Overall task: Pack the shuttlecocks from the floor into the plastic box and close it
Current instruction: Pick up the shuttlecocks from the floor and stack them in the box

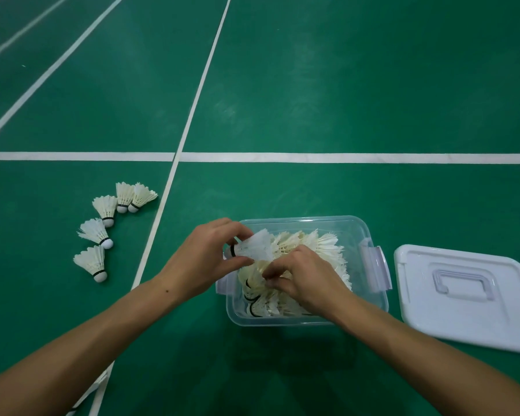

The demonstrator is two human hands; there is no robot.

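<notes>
Seen from the head camera: left hand (206, 259) pinching one white shuttlecock (254, 247) over the clear plastic box (308, 270). Right hand (305, 280), fingers curled, gripping feathers of the packed pile (312, 250) inside. Five loose shuttlecocks (107, 228) on the green floor (312, 85), left. One lid (466, 295) lying right, off the box.

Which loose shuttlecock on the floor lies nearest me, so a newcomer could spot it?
Start at the clear plastic box, then cross the slanted white court line to its left. Five shuttlecocks curve there in an arc; yours is the bottom shuttlecock, alone at the near end, with its white cork pointing toward you.
</notes>
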